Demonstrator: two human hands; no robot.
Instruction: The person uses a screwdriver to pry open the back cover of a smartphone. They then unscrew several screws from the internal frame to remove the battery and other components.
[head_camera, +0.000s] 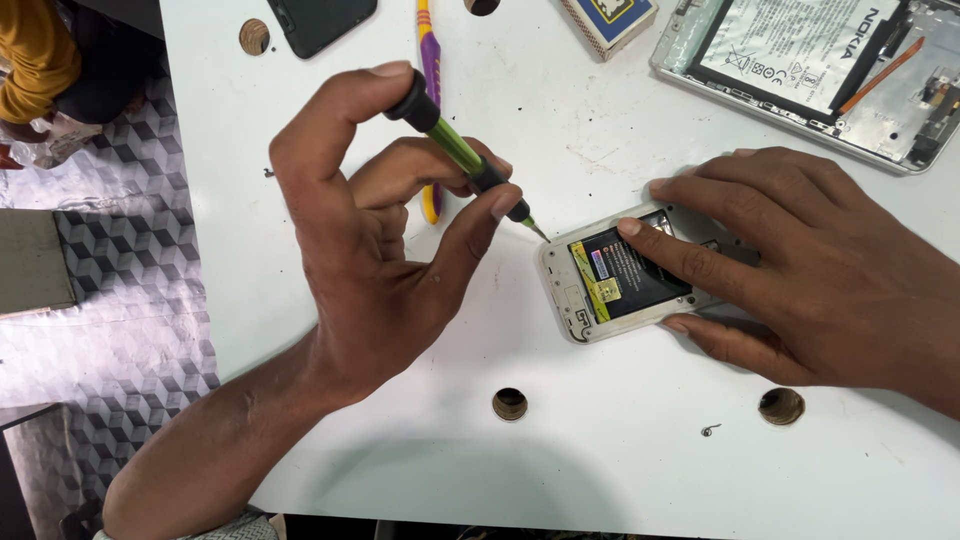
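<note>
- The white table fills most of the view; round holes pierce it near the front edge, and a tiny dark screw lies beside one of them.
- Left of the table, the floor shows a grey cube pattern.
- The left hand pinches a green-and-black screwdriver, fingers curled around the shaft, index fingertip on its cap; the tip meets the upper left corner of the small white device.
- That device lies open, back up, near the table's middle, with a dark battery bearing a yellow label inside it.
- The right hand is spread flat over the device, index finger pressing on the battery.
- Behind the left hand, a purple-and-yellow tool lies partly hidden.
- At the far edge: a dark phone, a small box, and an opened silver phone with a white-labelled battery.
</note>
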